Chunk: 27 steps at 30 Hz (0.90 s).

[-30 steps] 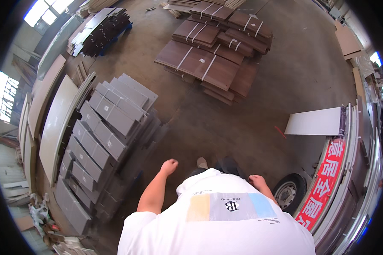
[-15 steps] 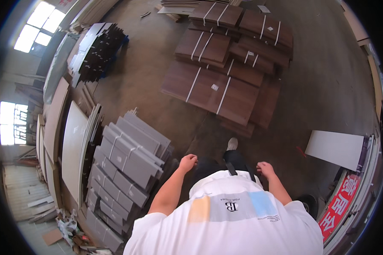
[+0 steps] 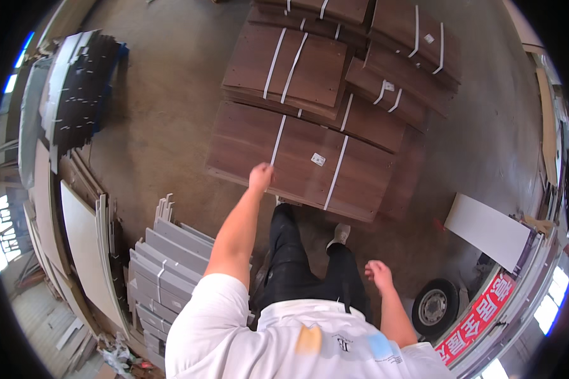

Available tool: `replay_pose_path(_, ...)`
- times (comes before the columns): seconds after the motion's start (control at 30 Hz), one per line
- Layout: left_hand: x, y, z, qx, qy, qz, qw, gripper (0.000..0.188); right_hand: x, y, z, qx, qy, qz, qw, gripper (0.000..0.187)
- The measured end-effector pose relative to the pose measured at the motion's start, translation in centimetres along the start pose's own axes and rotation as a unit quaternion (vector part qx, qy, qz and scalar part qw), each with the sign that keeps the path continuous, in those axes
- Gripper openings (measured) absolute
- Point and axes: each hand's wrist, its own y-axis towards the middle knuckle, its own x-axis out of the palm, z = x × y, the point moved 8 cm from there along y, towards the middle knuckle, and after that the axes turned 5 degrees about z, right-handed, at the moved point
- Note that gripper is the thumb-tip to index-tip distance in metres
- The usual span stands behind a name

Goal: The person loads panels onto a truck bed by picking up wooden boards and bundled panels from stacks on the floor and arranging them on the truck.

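My left hand [image 3: 261, 177] swings out in front of me, its fingers curled into a loose fist with nothing showing in them. In the picture it overlaps the near edge of a long brown panel bundle [image 3: 303, 155] bound with white straps; whether it touches is not clear. The bundle lies flat, with a small white label on top. Beside my right thigh hangs my right hand [image 3: 379, 275], its fingers bent and slightly apart, holding nothing. Behind the long bundle sits a shorter strapped brown bundle [image 3: 313, 66], at the far side of the same stack.
Grey strapped panels [image 3: 148, 268] stand stacked at my left, near leaning white boards [image 3: 85, 234]. A dark panel stack [image 3: 82, 88] is farther left. To my right are a white board [image 3: 487, 230], a wheel [image 3: 434, 307] and a red banner [image 3: 477, 322].
I have stepped forward, so the brown stack is nearer and the grey panels have slid back. My left hand has swung forward; the wheel shows more fully.
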Motion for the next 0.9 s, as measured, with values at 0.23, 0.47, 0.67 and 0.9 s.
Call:
replay_pose_path(0.23, 2.4, 23.5, 9.9, 0.002, -0.141, 0.043, 0.989, 0.044, 5.0, -5.7, 4.6, 0.174, -0.028, 0.022, 0.984, 0.03)
replay_pose_path(0.47, 6.3, 26.6, 9.5, 0.022, -0.062, 0.076, 0.995, 0.069, 7.5, -8.1, 3.5, 0.235, 0.044, 0.066, 0.969, 0.031)
replay_pose_path(0.67, 5.4, 28.3, 9.9, -0.071, -0.179, 0.01, 0.981, 0.033, 9.1, -6.5, 1.9, 0.219, 0.055, 0.053, 0.973, 0.032)
replay_pose_path(0.9, 5.9, 25.4, 8.7, -0.13, -0.11, -0.145, 0.975, 0.029, 11.2, -2.4, -2.2, 0.186, 0.051, 0.04, 0.98, 0.03)
